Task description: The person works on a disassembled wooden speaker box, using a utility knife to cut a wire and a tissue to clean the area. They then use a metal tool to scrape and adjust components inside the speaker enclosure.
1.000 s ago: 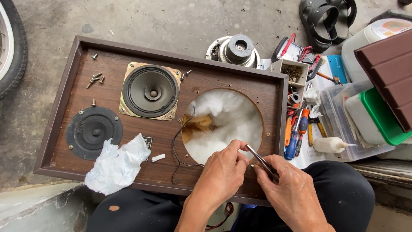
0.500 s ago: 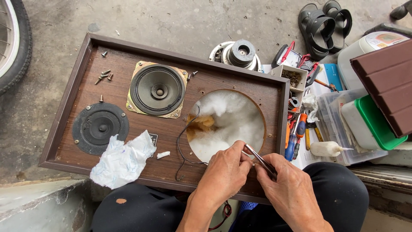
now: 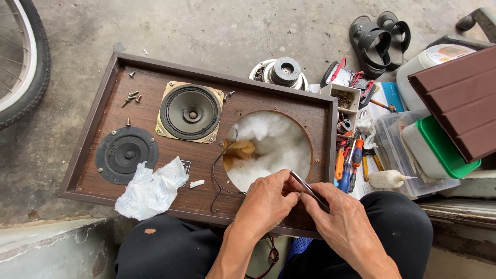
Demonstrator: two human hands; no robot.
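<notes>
Hands unmoved since before — right hand (image 3: 347, 223) pinches thin metal tool (image 3: 309, 190), left hand (image 3: 268, 203) fingers closed at its tip, near cabinet (image 3: 217, 155) hole.

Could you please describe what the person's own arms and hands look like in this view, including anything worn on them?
Both the left hand and the right hand are bare: no gloves, rings, watch or bands are visible. The forearms are bare too, with no sleeves reaching into view. The fingers have short nails. The only clothing that shows is black trousers over the knees.
</notes>
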